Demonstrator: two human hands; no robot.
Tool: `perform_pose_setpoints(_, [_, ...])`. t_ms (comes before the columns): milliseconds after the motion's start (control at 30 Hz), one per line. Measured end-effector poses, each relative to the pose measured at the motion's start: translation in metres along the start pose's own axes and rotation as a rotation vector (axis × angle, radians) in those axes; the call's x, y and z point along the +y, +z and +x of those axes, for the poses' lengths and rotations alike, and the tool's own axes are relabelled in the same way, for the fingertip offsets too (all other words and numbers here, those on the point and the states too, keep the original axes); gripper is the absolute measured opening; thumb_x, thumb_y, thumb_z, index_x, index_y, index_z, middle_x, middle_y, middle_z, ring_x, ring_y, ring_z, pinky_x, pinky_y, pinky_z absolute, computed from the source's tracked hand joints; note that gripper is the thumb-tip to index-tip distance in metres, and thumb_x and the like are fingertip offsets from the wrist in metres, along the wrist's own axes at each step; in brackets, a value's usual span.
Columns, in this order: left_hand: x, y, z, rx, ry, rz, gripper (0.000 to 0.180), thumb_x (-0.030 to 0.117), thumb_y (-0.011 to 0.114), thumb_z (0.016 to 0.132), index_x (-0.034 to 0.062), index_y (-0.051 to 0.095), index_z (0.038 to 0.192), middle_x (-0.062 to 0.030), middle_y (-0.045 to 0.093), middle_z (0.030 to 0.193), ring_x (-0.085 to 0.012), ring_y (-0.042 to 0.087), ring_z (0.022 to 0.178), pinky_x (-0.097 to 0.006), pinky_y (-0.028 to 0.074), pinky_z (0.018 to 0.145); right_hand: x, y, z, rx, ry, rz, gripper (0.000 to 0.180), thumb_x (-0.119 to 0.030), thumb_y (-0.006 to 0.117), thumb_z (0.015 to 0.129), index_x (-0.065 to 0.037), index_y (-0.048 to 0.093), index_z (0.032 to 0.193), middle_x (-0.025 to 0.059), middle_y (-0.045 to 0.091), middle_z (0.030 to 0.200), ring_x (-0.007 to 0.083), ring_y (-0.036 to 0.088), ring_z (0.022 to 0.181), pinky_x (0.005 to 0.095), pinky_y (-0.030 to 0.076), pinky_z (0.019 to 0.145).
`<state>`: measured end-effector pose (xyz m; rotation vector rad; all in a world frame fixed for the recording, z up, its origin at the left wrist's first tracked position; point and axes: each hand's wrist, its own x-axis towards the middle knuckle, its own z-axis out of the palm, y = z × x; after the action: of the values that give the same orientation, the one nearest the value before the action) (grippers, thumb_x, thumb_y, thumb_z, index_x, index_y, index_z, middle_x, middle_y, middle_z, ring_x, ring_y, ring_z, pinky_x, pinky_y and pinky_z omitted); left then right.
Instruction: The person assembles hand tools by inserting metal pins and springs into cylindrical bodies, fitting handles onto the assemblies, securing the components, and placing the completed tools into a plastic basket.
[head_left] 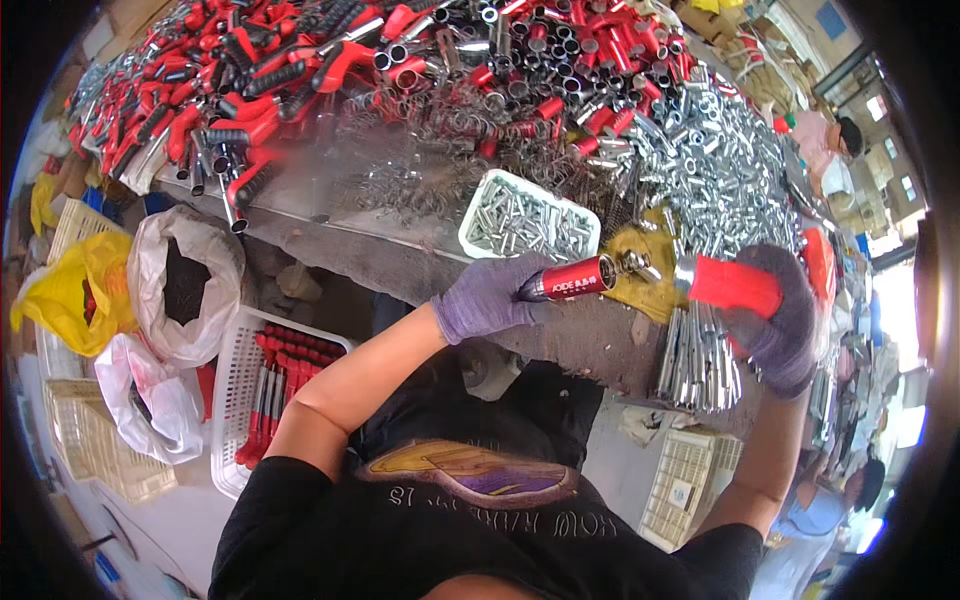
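Note:
My left hand (485, 298), in a purple-grey knit glove, is closed round a red metal tube (580, 279) with white print. The tube lies nearly level, its open end facing right. Just off that end is a small coiled spring with a metal piece (635, 262); I cannot tell whether it touches the tube. My right hand (785, 320), gloved alike and slightly blurred, grips a red sleeve (735, 287) with a silvery end pointing left toward the tube. Below the gap between them lies a yellow cloth (655, 298) on the bench edge.
A pale tray (466, 236) of small metal pins stands behind my hands. Heaps of red-and-black handles (250, 120), loose springs (420, 170) and silver fittings (720, 160) cover the bench. Metal rods (695, 365) lie near my right hand. A white basket (228, 400) and sacks (160, 290) stand left.

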<state>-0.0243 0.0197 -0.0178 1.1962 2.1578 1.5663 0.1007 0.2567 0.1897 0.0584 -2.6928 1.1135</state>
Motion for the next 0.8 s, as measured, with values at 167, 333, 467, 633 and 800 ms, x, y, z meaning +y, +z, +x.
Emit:
perform_pose_setpoints(167, [0.010,-0.002,0.003,-0.062,0.042,0.085,0.058,0.044,0.073,0.072,0.0106,0.053,0.115,-0.0146,0.063,0.091,-0.0330,0.063,0.084,-0.039,0.049,0.071,-0.016,0.001,0.026,-0.307,-0.016,-0.310,0.047,-0.027,0.077,0.065,-0.005,0.059,0.103,0.0087,0.064,0.088,0.0215,0.064,0.078,0.0316,0.049,0.072])
perform_pose_setpoints(333, [0.000,0.002,0.008,-0.026,0.243,0.151,0.059,0.048,0.073,0.071,0.0067,0.055,0.110,-0.0141,0.062,0.083,-0.0344,0.063,0.077,-0.038,0.048,0.066,-0.009,0.019,0.035,-0.501,-0.469,-0.649,0.042,-0.028,0.073,0.068,-0.013,0.062,0.106,0.0099,0.063,0.098,0.0302,0.062,0.085,0.0406,0.049,0.073])
perform_pose_setpoints(467, [-0.008,0.006,0.008,-0.007,0.273,0.151,0.056,0.047,0.073,0.070,0.0089,0.056,0.107,-0.0142,0.061,0.080,-0.0324,0.063,0.074,-0.037,0.048,0.064,-0.002,0.024,0.030,-0.483,-0.462,-0.689,0.041,-0.028,0.072,0.070,-0.011,0.061,0.106,0.0103,0.063,0.100,0.0303,0.062,0.087,0.0394,0.050,0.074])
perform_pose_setpoints(633, [0.000,0.025,-0.005,0.175,0.224,0.317,0.052,0.041,0.074,0.071,0.0099,0.055,0.109,-0.0128,0.061,0.078,-0.0308,0.062,0.071,-0.035,0.049,0.062,-0.002,0.032,0.025,-0.444,0.106,-0.306,0.041,-0.029,0.073,0.072,-0.007,0.060,0.105,0.0130,0.065,0.093,0.0329,0.063,0.084,0.0372,0.050,0.075])
perform_pose_setpoints(800, [0.001,0.009,-0.005,0.081,0.144,0.023,0.050,0.037,0.073,0.073,0.0119,0.056,0.112,-0.0101,0.062,0.085,-0.0285,0.062,0.075,-0.035,0.050,0.067,-0.011,0.035,0.024,-0.408,0.094,-0.308,0.042,-0.028,0.074,0.071,-0.006,0.060,0.103,0.0125,0.065,0.087,0.0313,0.065,0.080,0.0367,0.051,0.073])
